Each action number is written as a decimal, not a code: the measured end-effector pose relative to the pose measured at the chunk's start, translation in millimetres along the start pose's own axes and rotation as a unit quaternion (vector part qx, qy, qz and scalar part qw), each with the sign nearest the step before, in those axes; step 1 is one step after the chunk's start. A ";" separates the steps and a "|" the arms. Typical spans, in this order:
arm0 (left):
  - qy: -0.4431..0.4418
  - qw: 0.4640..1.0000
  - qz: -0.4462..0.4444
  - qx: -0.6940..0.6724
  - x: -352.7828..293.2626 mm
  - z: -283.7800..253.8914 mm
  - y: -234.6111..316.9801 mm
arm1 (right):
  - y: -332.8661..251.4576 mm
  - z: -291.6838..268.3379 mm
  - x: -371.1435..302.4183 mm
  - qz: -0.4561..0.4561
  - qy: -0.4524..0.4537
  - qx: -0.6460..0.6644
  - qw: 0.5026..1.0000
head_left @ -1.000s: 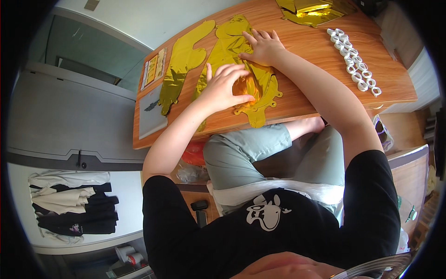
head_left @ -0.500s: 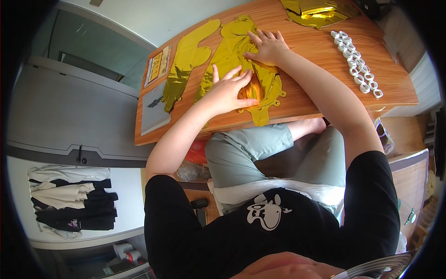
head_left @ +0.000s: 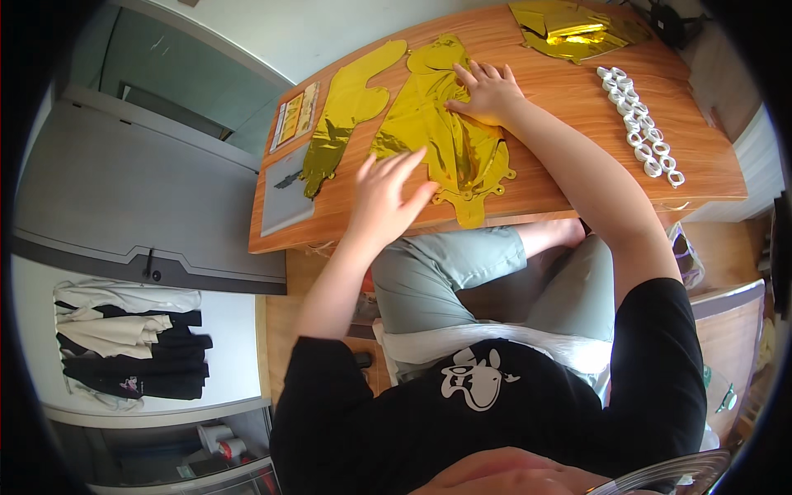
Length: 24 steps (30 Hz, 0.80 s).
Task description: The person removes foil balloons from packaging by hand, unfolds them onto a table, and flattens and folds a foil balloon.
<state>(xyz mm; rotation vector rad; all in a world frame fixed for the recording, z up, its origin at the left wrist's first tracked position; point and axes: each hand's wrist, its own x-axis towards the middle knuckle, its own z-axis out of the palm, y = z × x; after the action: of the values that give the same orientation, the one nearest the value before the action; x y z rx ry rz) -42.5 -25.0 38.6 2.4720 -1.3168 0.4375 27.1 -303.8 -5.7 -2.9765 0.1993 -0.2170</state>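
Observation:
A flat, wrinkled gold foil balloon (head_left: 429,103) lies in front of me, its tabbed end towards the table's near edge. My right hand (head_left: 488,92) rests on its right side, fingers spread. At the balloon's lower left is my left hand (head_left: 388,198), fingers apart and nothing held; I cannot tell whether its fingertips touch the foil. A second flat gold foil balloon (head_left: 351,91), with a curved outline, lies to the left of the first.
On the wooden table (head_left: 553,124) a clear plastic bag (head_left: 285,194) and a printed card (head_left: 294,117) sit at the left. More folded gold foil (head_left: 573,33) lies at the far right, and a strip of white rings (head_left: 639,124) runs along the right side.
My left hand has drawn back left and towards me, off the middle of the balloon. My right hand stays on the foil. The view has shifted slightly.

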 end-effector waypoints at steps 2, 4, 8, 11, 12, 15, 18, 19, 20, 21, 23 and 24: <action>0.048 0.964 -0.239 -0.106 -29.3 -8.0 -3.3 | 6.2 1.2 -0.4 0.005 0.000 -0.006 1.000; 0.092 0.910 -0.404 -0.005 -53.6 -27.2 -4.0 | 5.5 2.0 0.5 0.001 -0.002 -0.004 1.000; -0.052 0.818 -0.564 -0.101 -97.6 -23.7 -28.3 | 0.5 2.4 5.0 -0.005 0.005 -0.014 1.000; -0.047 0.796 -0.529 -0.290 -105.2 -0.1 -37.3 | 1.6 7.4 6.6 -0.003 0.014 -0.022 1.000; -0.039 0.786 -0.520 -0.333 -106.9 4.5 -39.4 | 1.1 7.9 7.0 0.000 0.015 -0.024 1.000; -0.034 0.767 -0.514 -0.382 -110.1 9.8 -43.6 | 1.0 8.9 7.2 0.004 0.015 -0.029 0.999; -0.013 0.763 -0.513 -0.392 -110.5 13.4 -40.6 | 1.0 8.3 7.2 0.004 0.013 -0.031 0.999; -0.007 0.755 -0.517 -0.403 -110.5 12.5 -39.6 | 1.0 8.1 7.0 0.002 0.011 -0.029 0.999; -0.001 0.747 -0.520 -0.415 -109.5 11.3 -37.7 | 1.1 7.7 6.6 0.003 0.012 -0.030 0.999; -0.001 0.747 -0.519 -0.415 -107.7 10.4 -35.3 | 0.9 7.6 6.1 0.003 0.011 -0.029 1.000; 0.042 0.762 -0.511 -0.396 -103.8 8.9 -29.2 | 0.5 6.3 6.0 0.003 0.011 -0.029 1.000; 0.042 0.762 -0.511 -0.396 -102.4 8.5 -27.8 | 0.3 5.5 6.2 0.003 0.008 -0.030 1.000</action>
<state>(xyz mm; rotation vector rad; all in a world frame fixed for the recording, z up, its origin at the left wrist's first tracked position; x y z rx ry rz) -72.7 62.7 -13.8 1.9474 0.0867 -0.2525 33.9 -304.2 -10.3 -3.0343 0.2204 -0.2387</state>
